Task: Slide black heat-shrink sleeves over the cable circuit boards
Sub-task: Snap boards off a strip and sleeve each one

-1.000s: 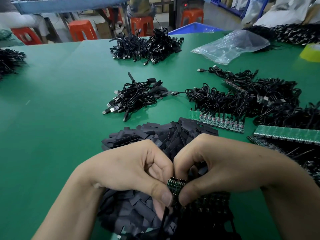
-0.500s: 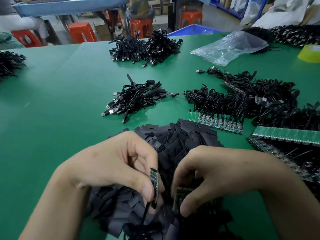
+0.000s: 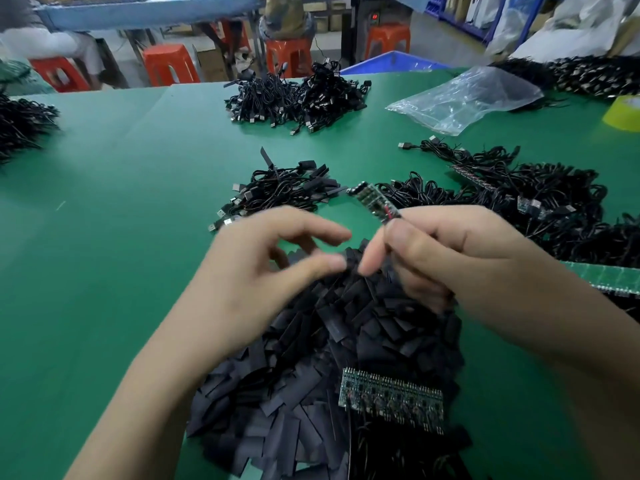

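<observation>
A big pile of flat black heat-shrink sleeves (image 3: pixel 349 344) covers the green table (image 3: pixel 114 209) in front of me. My right hand (image 3: pixel 450 258) pinches a small bare circuit board (image 3: pixel 372 202) by its cable end, with the board pointing up and to the left. My left hand (image 3: pixel 263 268) hovers just left of it over the pile, thumb and fingers apart, holding nothing that I can make out. A joined strip of circuit boards (image 3: pixel 391 398) lies on the near part of the pile.
Bundles of black USB cables lie at the table's middle (image 3: pixel 277 195), far side (image 3: pixel 294 98), right (image 3: pixel 519 202) and left edge (image 3: pixel 20 123). A clear plastic bag (image 3: pixel 464 98) and yellow tape roll (image 3: pixel 623 112) sit far right. Another green board strip (image 3: pixel 609 278) lies right. Orange stools (image 3: pixel 166 64) stand beyond.
Both hands broke one board off the strip, then rose from the pile. The board went from my left hand to my right, and the left hand opened. The strip now lies on the pile.
</observation>
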